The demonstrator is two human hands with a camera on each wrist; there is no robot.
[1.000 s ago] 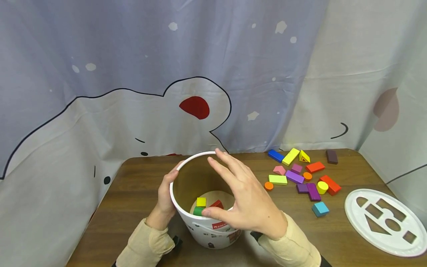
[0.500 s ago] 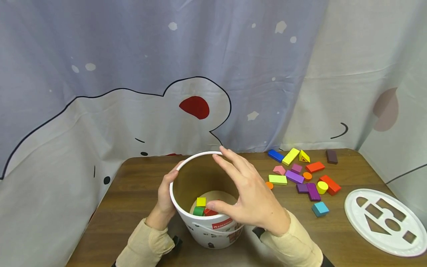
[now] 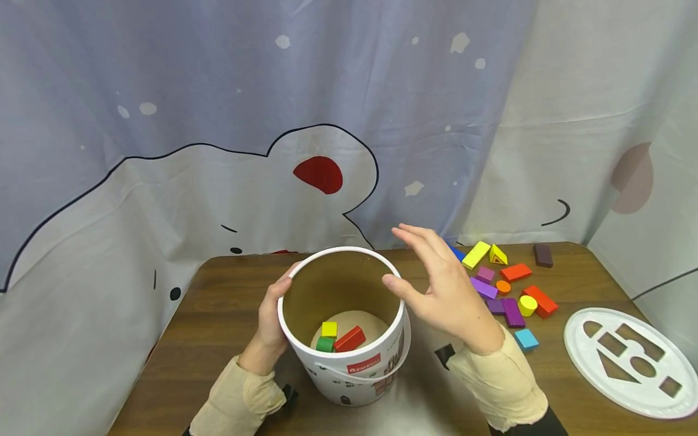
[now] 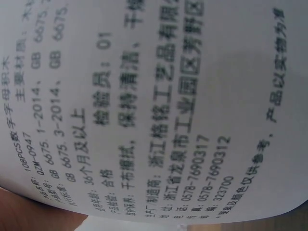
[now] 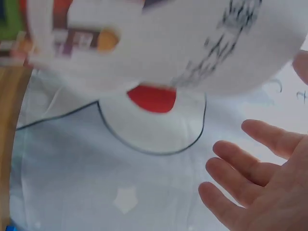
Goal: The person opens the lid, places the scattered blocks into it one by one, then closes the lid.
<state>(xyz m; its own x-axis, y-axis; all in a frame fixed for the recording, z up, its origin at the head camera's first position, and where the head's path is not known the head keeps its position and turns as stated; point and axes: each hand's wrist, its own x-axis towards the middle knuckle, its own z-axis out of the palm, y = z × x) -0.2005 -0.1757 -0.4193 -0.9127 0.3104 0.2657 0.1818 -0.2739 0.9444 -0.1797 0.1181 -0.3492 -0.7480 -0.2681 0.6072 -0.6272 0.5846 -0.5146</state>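
Legibly, bucket (image 4: 154, 110) bears "QZM-0947" and "0578-7690317"; left hand (image 3: 270, 324) grips it, right hand (image 3: 449, 290) spread just beside.

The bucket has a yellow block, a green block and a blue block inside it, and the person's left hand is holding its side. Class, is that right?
One colour is wrong: the head view shows a red block in the bucket, not a blue one. The yellow block, the green block and the left hand holding the bucket's side are as stated.
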